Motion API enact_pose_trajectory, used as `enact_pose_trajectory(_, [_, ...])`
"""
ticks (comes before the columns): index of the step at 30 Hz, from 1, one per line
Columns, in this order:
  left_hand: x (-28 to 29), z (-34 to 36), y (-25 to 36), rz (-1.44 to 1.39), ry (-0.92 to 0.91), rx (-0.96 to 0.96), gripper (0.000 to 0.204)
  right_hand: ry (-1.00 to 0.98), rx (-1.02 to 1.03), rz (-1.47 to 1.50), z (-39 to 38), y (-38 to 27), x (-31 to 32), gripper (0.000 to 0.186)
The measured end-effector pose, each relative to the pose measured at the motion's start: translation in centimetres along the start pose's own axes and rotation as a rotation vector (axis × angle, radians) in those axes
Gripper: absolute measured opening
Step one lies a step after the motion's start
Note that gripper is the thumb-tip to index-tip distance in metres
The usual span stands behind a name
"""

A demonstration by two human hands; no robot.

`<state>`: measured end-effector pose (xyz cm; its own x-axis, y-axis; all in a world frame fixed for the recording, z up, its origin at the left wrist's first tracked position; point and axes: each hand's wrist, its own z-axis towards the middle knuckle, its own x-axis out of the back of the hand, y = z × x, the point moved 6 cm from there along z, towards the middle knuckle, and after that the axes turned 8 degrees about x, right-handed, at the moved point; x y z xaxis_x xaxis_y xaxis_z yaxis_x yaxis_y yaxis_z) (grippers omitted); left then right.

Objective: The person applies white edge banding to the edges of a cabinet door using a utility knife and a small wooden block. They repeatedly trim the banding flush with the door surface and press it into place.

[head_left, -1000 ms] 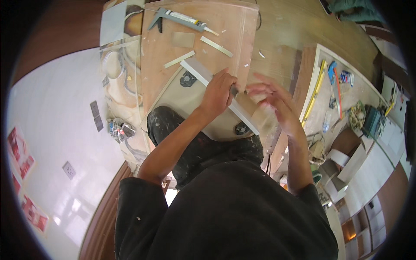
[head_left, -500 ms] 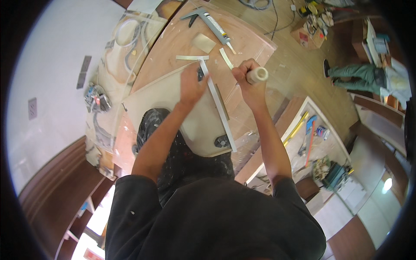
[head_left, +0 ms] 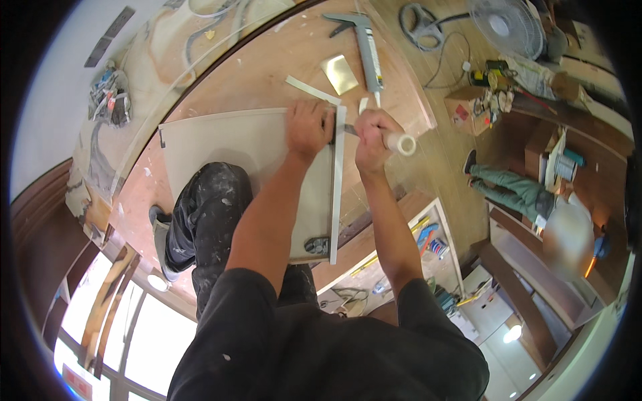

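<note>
A pale cabinet door (head_left: 267,144) lies across my knee, with a white strip (head_left: 336,200) along its right edge. One dark hinge (head_left: 316,246) sits at its near corner; another dark piece, partly covered by my hand, is at the far corner. My left hand (head_left: 309,130) is curled over that far corner, its fingers bent against the door. Just across the strip, my right hand (head_left: 374,144) is closed around a tool's pale round handle (head_left: 404,144). A short dark metal part of the tool points toward the strip; its kind cannot be made out.
Beyond the door, a grey caulking gun (head_left: 368,50), a square of sandpaper-like sheet (head_left: 340,73) and a thin offcut strip (head_left: 311,89) lie on the reddish board (head_left: 267,50). A fan (head_left: 508,27) stands far right. Another person (head_left: 511,184) is off to the right.
My view has turned, and the door now lies more squarely before me. Both hands have come closer together at its far right corner, the tool now beside the strip.
</note>
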<state>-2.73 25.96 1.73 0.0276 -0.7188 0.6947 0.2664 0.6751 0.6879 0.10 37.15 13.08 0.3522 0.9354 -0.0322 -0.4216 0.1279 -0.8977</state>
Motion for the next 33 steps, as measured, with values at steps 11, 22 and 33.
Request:
enact_pose_trajectory(11, [0.1,-0.4,-1.0,-0.002,-0.014,0.051,0.030,-0.136,0.015,-0.045,2.3,2.6,-2.8,0.016])
enact_pose_trajectory(22, [0.2,-0.4,-0.7,-0.028,-0.038,0.034,0.022,0.204,-0.226,-0.093,2.6,6.7,-4.5,0.015])
enact_pose_trajectory(33, [0.2,-0.7,-1.2,-0.013,0.000,0.049,0.020,-0.158,-0.283,-0.164,3.6,6.6,-6.4,0.017])
